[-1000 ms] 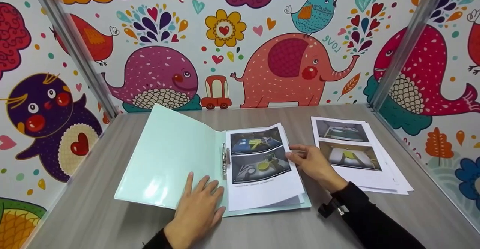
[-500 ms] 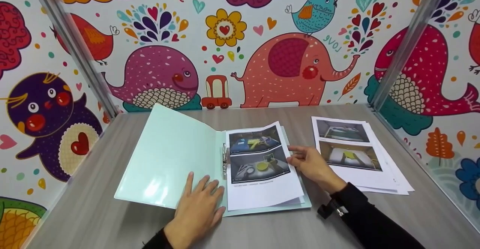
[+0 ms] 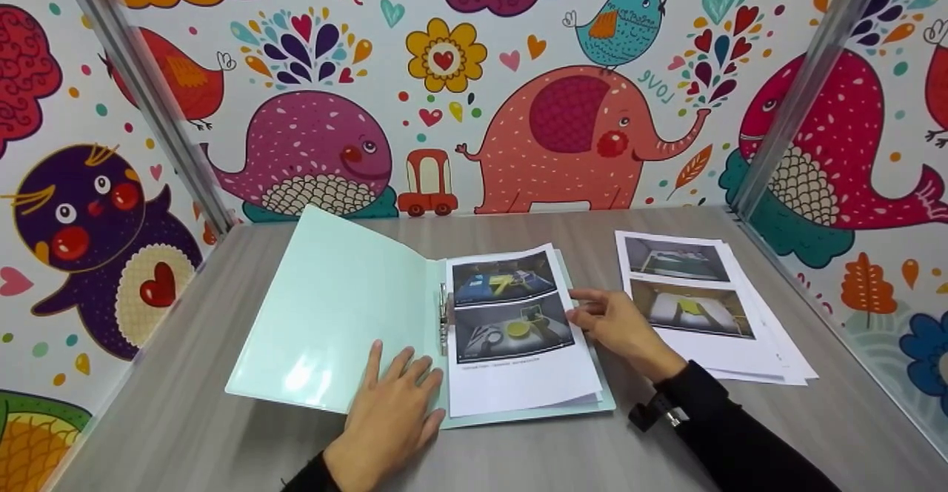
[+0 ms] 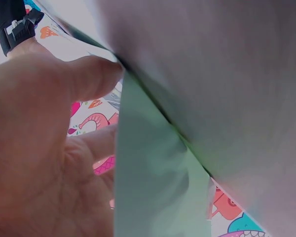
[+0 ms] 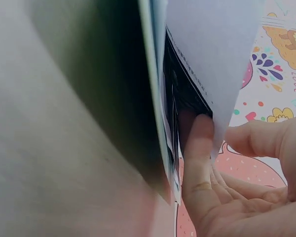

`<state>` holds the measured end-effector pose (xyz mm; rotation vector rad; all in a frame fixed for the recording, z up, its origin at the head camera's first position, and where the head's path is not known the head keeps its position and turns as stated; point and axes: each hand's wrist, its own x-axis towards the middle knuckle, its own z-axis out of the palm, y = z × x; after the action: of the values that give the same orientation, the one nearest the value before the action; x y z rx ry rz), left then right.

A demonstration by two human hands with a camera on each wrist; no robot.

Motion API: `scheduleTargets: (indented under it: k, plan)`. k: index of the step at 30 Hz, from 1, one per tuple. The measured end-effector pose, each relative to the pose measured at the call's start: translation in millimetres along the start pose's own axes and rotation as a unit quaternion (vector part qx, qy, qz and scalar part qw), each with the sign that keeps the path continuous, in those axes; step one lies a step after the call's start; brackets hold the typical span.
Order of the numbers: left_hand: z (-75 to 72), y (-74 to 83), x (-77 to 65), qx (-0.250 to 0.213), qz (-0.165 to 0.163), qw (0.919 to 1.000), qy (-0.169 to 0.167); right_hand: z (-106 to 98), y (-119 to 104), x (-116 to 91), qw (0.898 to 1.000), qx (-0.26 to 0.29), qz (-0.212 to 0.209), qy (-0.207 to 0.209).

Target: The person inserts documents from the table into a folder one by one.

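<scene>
On the grey table, a pale green folder is laid open, cover to the left, papers to the right. The cover is tilted up off the tabletop, with a shadow cast beneath its near edge. A top page, printed with two pictures and a line of text, is stacked over other sheets, just beside a metal clip at the spine; whether it is fastened there can't be told. Its right edge is pinched by the right hand, thumb and finger closed up to the thickness of paper; the page is bowed slightly and lifted from those below. Nothing is gripped by the left hand: fingers are spread nearly straight and rested on the cover near the spine, thumb touching the folder's near edge. Loose sheets, also printed, are piled unevenly to the right of the folder, apart from it. Black sleeves are worn; a black device is strapped at the right wrist. Behind, a white wall is covered in cartoon animals.
</scene>
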<state>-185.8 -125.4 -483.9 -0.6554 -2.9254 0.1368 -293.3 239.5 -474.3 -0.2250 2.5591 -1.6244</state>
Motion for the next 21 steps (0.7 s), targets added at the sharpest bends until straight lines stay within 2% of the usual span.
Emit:
scheduleTargets:
  k: [6,11,21]
  plan:
    - [-1.5,0.5,0.6,-0.004,-0.005,0.9999,-0.012,-3,1,-1,1.0,0.02,0.005,0.004]
    - [-1.8,0.2,0.8,-0.007,-0.005,0.9999,-0.009,-7,2,-1,1.0,0.03,0.007,0.004]
    - [-1.2,0.1,0.5,-0.007,-0.003,1.0,0.0,-13,2,-3,1.0,0.005,0.013,0.013]
